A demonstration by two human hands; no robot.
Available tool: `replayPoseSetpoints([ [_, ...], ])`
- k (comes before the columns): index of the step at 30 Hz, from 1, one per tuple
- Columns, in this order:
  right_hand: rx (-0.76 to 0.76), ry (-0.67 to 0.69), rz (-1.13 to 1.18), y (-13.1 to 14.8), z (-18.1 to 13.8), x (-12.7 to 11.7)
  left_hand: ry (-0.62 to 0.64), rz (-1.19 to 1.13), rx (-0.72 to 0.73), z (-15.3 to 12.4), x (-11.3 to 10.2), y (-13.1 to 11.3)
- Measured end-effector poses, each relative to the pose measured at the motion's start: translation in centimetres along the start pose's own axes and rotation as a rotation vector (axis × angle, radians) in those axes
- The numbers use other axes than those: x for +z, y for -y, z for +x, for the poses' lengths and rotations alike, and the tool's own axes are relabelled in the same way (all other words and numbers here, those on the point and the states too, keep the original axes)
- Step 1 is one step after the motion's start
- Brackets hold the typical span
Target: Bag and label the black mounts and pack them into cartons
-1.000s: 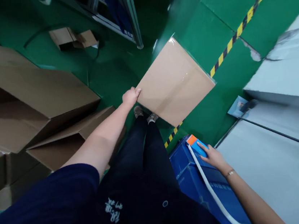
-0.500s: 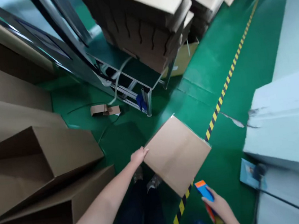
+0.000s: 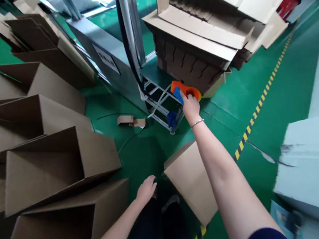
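While an orange-and-blue tool (image 3: pixel 184 88) is held by the right hand (image 3: pixel 191 109), seemingly readied, steadying the carton (image 3: pixel 191 187) with the empty, loosely spread left hand (image 3: pixel 145 190) is apparently called for.

Green floor (image 3: pixel 220 92): paler with a soft sheen at upper right, darker between the cartons and the box.
Cardboard stack (image 3: pixel 195 33): pale on top, brown-dark on its near side — light falls from above.
Open cartons (image 3: pixel 99 154): deep shadow inside, sides stretched toward the left edge.
Box (image 3: pixel 191 185): top evenly lit.
Orange-and-blue tool (image 3: pixel 186 88): vivid colour, slightly soft outline.
Trousers (image 3: pixel 176 233): nearly black, detail lost.
White block (image 3: pixel 316 166): pale, smeared, blurriest toward the lower right corner.
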State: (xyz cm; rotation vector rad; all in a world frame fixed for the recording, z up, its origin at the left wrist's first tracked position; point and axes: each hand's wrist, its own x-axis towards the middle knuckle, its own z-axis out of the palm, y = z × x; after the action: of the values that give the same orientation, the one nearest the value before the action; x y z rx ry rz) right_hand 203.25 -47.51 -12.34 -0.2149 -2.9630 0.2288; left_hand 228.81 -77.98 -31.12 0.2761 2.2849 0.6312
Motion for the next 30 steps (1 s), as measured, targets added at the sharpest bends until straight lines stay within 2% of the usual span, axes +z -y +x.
replayPoseSetpoints([
  [2, 0.051, -0.060, 0.073, 0.4, 0.1, 0.3, -0.017, 0.014, -0.027, -1.0, -0.9, 1.5],
  [4, 0.003, -0.118, 0.173, -0.9, -2.7, 0.4, 0.017, 0.034, -0.049, -1.4, -1.9, 1.9],
  [6, -0.024, -0.157, 0.310, -4.1, -8.8, 0.8, 0.035, 0.061, -0.043, -0.9, -2.6, 1.1],
  [7, 0.033, -0.172, 0.383, -6.3, -13.0, 1.2, 0.028, 0.074, -0.025, -0.3, -2.7, 0.1],
  [8, 0.147, -0.188, 0.451, -8.7, -17.8, 1.7, 0.011, 0.085, 0.006, 0.7, -2.6, -1.2],
  [9, 0.331, -0.215, 0.505, -11.4, -22.9, 2.3, -0.006, 0.091, 0.044, 2.0, -2.3, -2.9],
  [11, 0.880, -0.328, 0.555, -16.9, -32.8, 4.2, -0.028, 0.087, 0.149, 5.4, -1.0, -7.3],
  [12, 1.108, -0.367, 0.578, -19.5, -37.1, 5.5, -0.033, 0.075, 0.202, 7.5, -0.1, -9.8],
  [14, 1.319, -0.314, 0.679, -24.1, -43.6, 8.5, -0.060, 0.026, 0.275, 12.3, 2.0, -14.8],
  [15, 1.358, -0.261, 0.743, -25.9, -45.6, 10.1, -0.086, -0.009, 0.277, 14.9, 3.2, -17.2],
  [18, 1.356, -0.094, 0.965, -28.9, -47.8, 14.3, -0.132, -0.117, 0.177, 22.0, 6.1, -22.6],
  [21, 1.319, -0.070, 1.225, -29.8, -47.4, 16.4, -0.090, -0.184, 0.152, 26.3, 7.4, -25.1],
  [24, 1.306, -0.128, 1.415, -30.2, -46.9, 16.8, -0.031, -0.297, 0.099, 27.8, 7.2, -25.9],
  [27, 1.383, -0.150, 1.564, -30.3, -46.6, 17.1, 0.035, -0.420, -0.009, 28.2, 6.9, -26.5],
  [30, 1.527, -0.166, 1.604, -30.5, -46.0, 18.2, -0.019, -0.356, -0.114, 29.2, 7.4, -27.4],
])
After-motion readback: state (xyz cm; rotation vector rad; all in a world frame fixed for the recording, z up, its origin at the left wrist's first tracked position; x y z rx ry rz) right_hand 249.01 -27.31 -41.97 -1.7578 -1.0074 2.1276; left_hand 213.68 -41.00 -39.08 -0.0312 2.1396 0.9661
